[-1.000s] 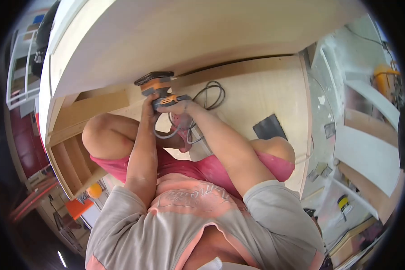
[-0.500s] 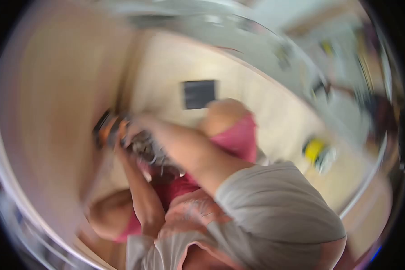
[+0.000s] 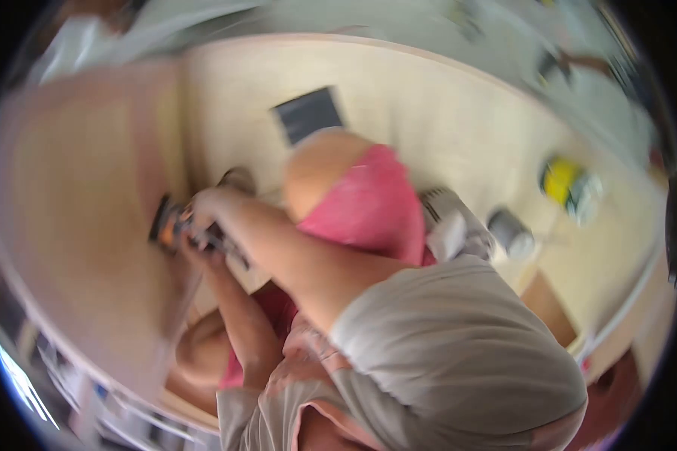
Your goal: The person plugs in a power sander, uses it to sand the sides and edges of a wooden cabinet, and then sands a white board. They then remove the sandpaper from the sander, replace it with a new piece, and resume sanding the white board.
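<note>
An orange-and-black sander (image 3: 174,225) stands with its flat black base against the wooden panel on the left. My right hand (image 3: 207,207) is closed over the sander from above. Just below, my left hand (image 3: 201,252) is wrapped around its lower side. Motion blur softens the tool, and my fingers hide part of its body. Beyond my bent knee, a dark square sheet (image 3: 308,116) lies on the pale wooden surface.
The tall wooden panel (image 3: 75,203) rises on my left. To the right are a grey can (image 3: 510,231), a yellow-and-white container (image 3: 566,188) and a crumpled white cloth (image 3: 447,237). A raised edge (image 3: 399,49) bounds the pale surface at the back.
My view has shifted and turned, bringing the grey can and cloth into sight. My hands remain on the sander at the panel, with the right forearm now covering less of my lap.
</note>
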A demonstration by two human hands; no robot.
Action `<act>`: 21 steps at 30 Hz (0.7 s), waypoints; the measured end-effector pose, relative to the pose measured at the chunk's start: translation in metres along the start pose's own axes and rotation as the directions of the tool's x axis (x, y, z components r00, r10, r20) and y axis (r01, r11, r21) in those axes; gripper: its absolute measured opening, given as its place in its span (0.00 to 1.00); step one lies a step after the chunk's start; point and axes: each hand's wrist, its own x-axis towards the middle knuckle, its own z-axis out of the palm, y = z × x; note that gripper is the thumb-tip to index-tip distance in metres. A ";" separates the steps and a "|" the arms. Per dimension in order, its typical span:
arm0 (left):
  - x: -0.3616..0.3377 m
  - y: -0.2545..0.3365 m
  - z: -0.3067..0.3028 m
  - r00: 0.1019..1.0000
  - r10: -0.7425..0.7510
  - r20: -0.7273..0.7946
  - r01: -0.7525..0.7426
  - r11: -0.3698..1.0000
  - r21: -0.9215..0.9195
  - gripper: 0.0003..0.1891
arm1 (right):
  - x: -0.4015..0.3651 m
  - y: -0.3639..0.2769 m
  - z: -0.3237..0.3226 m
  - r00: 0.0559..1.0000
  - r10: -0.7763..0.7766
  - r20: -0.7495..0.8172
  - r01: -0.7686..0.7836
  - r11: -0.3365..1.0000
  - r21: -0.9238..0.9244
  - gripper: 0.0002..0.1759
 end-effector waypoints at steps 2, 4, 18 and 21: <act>0.027 -0.015 -0.044 0.984 0.020 0.176 0.009 0.986 -0.164 0.16 | 0.006 -0.005 0.011 0.996 0.019 0.083 -0.016 0.999 -0.030 0.38; 0.038 -0.029 -0.105 0.967 0.005 0.255 0.054 0.973 -0.223 0.14 | -0.023 -0.019 0.020 0.995 0.079 0.059 -0.073 0.992 -0.104 0.43; 0.046 -0.015 -0.015 1.000 0.014 0.010 -0.013 0.995 -0.099 0.10 | -0.029 -0.006 -0.019 0.986 0.114 -0.124 -0.094 0.983 0.158 0.34; 0.062 -0.013 0.041 0.998 0.047 -0.039 -0.047 0.999 0.001 0.13 | -0.010 0.027 -0.050 0.996 0.063 -0.059 -0.009 0.758 0.652 0.14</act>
